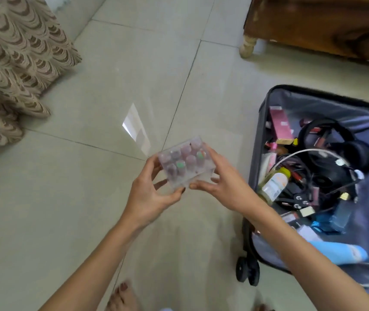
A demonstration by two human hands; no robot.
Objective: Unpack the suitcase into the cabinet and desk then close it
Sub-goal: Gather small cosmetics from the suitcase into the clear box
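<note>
a: what do the hands have?

b: both grip one small clear plastic box with little round-capped bottles inside, pinkish and two with green tops. it is held above the pale tiled floor, tilted a bit, well left of the suitcase.

a: how is the left hand placed?

b: fingers curled round the box's left end, thumb lying along its near edge.

a: and the right hand?

b: thumb pressed at the near right corner, fingers wrapped over the right side. the two thumbs nearly meet under the box.

a: where is the suitcase?

b: the dark wheeled suitcase with grey-blue lining lies open on the floor at the right, just beside the right forearm. in it are black over-ear headphones, a pale bottle with a yellow cap, a long pink carton, a light blue tube and tangled cables.

a: anything else?

b: a brown wooden piece of furniture on a pale turned leg at the far right, and beige scalloped-pattern fabric at the far left.
</note>
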